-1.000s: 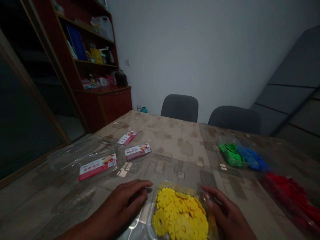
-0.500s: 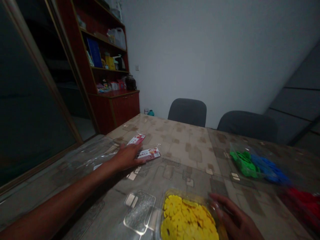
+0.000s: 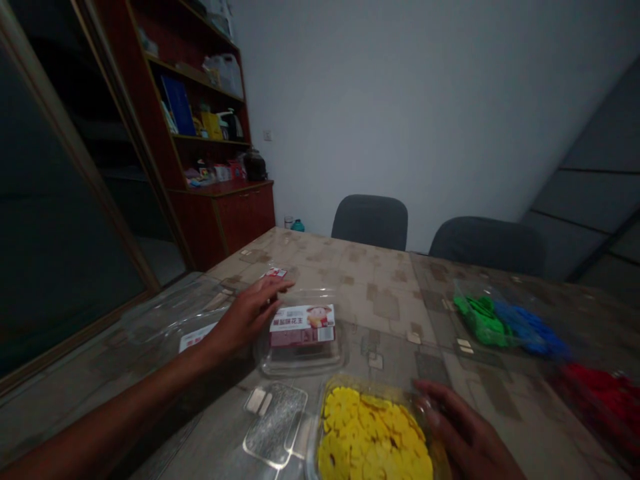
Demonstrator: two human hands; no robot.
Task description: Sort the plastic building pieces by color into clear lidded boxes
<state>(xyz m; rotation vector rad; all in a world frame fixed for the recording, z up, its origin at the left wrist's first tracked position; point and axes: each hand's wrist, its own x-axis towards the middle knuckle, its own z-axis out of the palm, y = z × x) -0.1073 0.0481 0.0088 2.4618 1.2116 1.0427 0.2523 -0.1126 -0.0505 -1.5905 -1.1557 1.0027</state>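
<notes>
My left hand (image 3: 250, 317) is at the upper left edge of a clear plastic lid (image 3: 303, 363), its fingers past the rim and its thumb by the label. The lid bears a white and maroon paper label (image 3: 301, 327) with a cartoon figure. At the bottom of the view, a clear plastic box (image 3: 313, 453) is filled with yellow flat notched discs (image 3: 373, 433). My right hand (image 3: 465, 430) grips the right side of this box, fingers along its wall.
Further clear lids (image 3: 173, 313) lie left of my left arm, and another label (image 3: 274, 273) shows beyond that hand. At right are clear boxes with green pieces (image 3: 483, 320), blue pieces (image 3: 533, 330) and red pieces (image 3: 603, 393). Two grey chairs (image 3: 370, 220) stand behind the patterned table (image 3: 380, 280).
The labelled lid has come nearer and turned its face towards me, with my left hand at its edge. My right hand stays at the box of yellow discs. The view has shifted slightly.
</notes>
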